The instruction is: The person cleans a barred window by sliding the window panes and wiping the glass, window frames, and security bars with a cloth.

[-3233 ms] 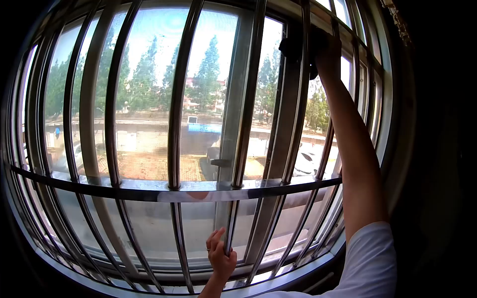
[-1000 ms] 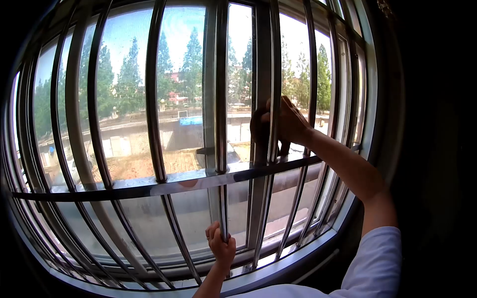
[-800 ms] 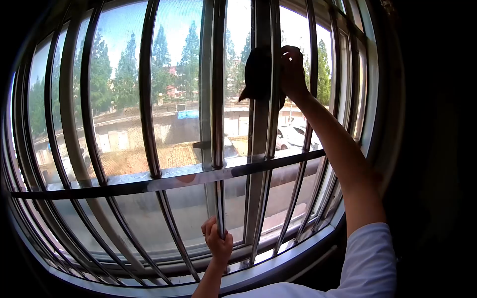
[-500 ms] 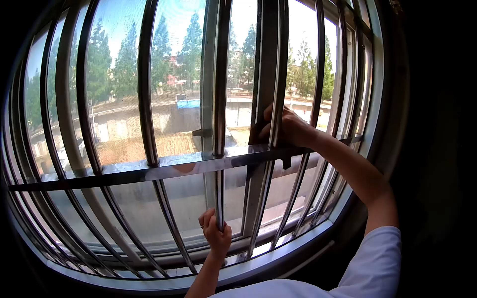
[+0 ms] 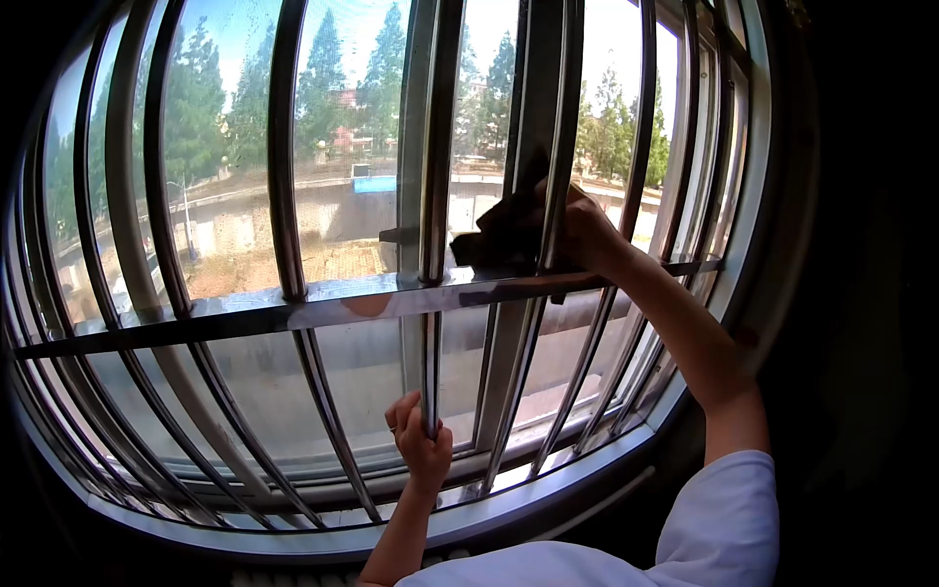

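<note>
My left hand (image 5: pixel 423 452) is closed around the lower part of a shiny metal window bar (image 5: pixel 431 367), below the flat crossbar. My right hand (image 5: pixel 591 233) reaches between the upright bars, just above the crossbar (image 5: pixel 337 313). It is closed on a dark cloth (image 5: pixel 499 230), which is bunched and spreads leftward behind a bar, against the window frame and glass. The cloth shows almost black against the daylight, so its folds are hard to make out. Part of my right fingers is hidden by a bar and the cloth.
Several upright metal bars cross the whole window (image 5: pixel 337 396), with narrow gaps between them. A small dark latch-like piece (image 5: pixel 396 236) juts from the sash left of the cloth. The pale sill (image 5: pixel 548 494) runs below. Outside are trees and a wall.
My right hand has moved slightly up, and the dark cloth now shows spread to the left of it. My left hand stays on its bar. The view has shifted a little.
</note>
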### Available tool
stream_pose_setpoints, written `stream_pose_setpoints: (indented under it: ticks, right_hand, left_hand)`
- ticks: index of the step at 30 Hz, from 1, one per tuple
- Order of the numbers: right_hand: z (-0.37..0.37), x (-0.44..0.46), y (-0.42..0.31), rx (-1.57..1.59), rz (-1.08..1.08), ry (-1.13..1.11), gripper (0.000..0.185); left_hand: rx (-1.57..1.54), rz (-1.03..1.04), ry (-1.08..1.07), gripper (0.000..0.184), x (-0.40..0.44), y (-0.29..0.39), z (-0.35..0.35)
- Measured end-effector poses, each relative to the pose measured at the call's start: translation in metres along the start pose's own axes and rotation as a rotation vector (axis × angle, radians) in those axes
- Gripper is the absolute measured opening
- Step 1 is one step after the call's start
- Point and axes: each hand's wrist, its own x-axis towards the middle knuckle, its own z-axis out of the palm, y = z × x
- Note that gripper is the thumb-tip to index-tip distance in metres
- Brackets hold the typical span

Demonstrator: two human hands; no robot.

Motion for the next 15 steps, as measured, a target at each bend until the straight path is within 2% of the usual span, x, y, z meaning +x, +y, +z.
stream_pose_setpoints:
  ticks: [1, 3, 4, 6, 8, 10, 12, 15]
  right_hand:
    - [-0.007, 0.003, -0.004, 0.007, -0.002, -0.005, 0.033]
    - [-0.032, 0.018, -0.02, -0.223, 0.352, -0.583, 0.038]
    - [-0.048, 0.031, -0.024, -0.238, 0.232, -0.831, 0.039]
    - [-0.067, 0.043, -0.03, -0.404, 0.373, -0.784, 0.04]
    - [-0.079, 0.043, -0.041, -0.645, 0.278, -0.269, 0.035]
    - [-0.086, 0.049, -0.056, -0.751, 0.13, 0.222, 0.034]
    - [-0.088, 0.061, -0.068, -0.733, -0.059, 0.539, 0.033]
    - [-0.075, 0.09, -0.063, -0.737, -0.122, 0.613, 0.035]
  left_hand:
    - [-0.009, 0.016, 0.009, 0.016, 0.0, -0.002, 0.002]
    - [-0.002, 0.031, 0.009, 0.016, 0.0, -0.004, 0.001]
    - [0.002, 0.026, 0.008, 0.016, 0.001, -0.002, 0.002]
    - [-0.007, 0.018, 0.006, 0.017, 0.001, 0.0, 0.001]
    - [-0.008, 0.024, 0.027, 0.018, 0.002, 0.0, 0.001]
    - [-0.021, 0.016, 0.045, 0.018, 0.005, 0.004, 0.002]
    - [-0.009, 0.035, 0.065, 0.018, 0.005, 0.005, 0.002]
    - [-0.013, 0.022, 0.051, 0.019, 0.003, 0.002, 0.003]
